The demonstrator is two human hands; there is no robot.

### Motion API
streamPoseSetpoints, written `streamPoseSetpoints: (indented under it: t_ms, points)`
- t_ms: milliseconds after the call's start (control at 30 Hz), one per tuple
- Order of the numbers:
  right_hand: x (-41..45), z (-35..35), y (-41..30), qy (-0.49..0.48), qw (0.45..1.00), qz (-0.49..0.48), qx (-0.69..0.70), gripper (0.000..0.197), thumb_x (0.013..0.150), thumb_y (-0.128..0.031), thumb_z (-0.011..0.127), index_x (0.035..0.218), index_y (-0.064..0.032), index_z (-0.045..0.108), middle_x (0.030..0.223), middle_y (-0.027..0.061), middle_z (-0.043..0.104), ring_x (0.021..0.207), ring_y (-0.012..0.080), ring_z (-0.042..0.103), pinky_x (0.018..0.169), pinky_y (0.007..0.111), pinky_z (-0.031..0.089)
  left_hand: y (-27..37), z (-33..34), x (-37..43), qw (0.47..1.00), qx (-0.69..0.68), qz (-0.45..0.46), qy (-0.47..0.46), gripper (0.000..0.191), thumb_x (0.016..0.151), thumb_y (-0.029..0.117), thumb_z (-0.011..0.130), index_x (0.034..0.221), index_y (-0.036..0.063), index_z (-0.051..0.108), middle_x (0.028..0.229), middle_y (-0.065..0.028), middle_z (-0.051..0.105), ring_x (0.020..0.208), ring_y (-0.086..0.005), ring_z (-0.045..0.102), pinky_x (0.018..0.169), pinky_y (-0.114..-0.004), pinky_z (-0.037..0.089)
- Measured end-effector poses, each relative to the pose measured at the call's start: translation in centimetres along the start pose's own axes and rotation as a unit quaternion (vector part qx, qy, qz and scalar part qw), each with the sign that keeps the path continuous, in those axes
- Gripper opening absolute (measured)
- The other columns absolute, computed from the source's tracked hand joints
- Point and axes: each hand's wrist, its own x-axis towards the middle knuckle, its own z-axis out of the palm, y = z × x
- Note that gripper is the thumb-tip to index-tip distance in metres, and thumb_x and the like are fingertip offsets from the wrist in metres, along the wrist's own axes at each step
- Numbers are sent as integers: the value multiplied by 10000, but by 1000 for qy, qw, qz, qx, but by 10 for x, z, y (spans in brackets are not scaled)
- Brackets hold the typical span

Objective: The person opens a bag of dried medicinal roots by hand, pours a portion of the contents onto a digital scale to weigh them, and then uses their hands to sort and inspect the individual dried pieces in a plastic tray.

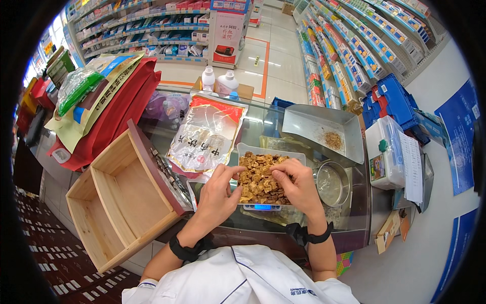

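Dried yellow-brown herb slices (260,178) fill a white plastic tray (300,155), which rests on a digital scale (262,207) with a lit blue display. At the tray's left edge is my left hand (220,193), thumb and forefinger apart and nothing seen between them. My right hand (300,184) is over the tray's right side, its thumb and fingertips close together at the slices; whether they pinch a slice cannot be told. Behind and left of the tray lies a printed clear plastic bag (207,133). A round metal sieve (332,184) stands to the right.
A two-compartment wooden drawer (133,197) leans tilted at left, near red bags (129,102). At the back right of the glass counter (258,131) sits a metal scoop tray (322,127) holding some crumbs. White bottles (227,81) stand beyond; a lidded white box (385,152) is at right.
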Motion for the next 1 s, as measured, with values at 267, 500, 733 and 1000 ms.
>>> streamPoseSetpoints:
  t_ms: [267, 500, 733, 1000]
  points:
    - [-5, -4, -7, -20, 994, 57, 96, 124, 891, -49, 629, 943, 44, 691, 806, 84, 663, 728, 142, 577, 661, 278, 448, 18, 10, 11, 998, 17, 63, -1, 232, 861, 64, 675, 1088, 25, 644, 807, -51, 555, 573, -135, 463, 549, -282, 395]
    - [-7, -1, -6, -43, 996, 33, 66, 116, 868, -36, 645, 944, 36, 695, 790, 87, 640, 705, 150, 566, 639, 272, 448, 14, 19, 11, 999, -6, 46, -3, 125, 910, 89, 639, 953, -28, 629, 715, -68, 585, 585, -107, 497, 537, -273, 394]
    - [-8, 0, -6, 19, 997, -11, 74, 112, 837, -65, 692, 925, 4, 691, 808, 99, 630, 701, 197, 581, 570, 308, 434, 15, 19, 12, 999, -40, -3, 2, 132, 919, 87, 628, 898, -43, 629, 647, -26, 566, 575, -52, 452, 517, -246, 366]
    - [-11, -6, -14, -66, 989, 74, 111, 114, 802, -57, 716, 830, 33, 652, 748, 100, 608, 625, 177, 550, 549, 293, 414, 22, 15, 12, 994, -85, -15, -62, 155, 940, 117, 614, 900, -32, 626, 688, -27, 581, 625, -59, 473, 549, -247, 384]
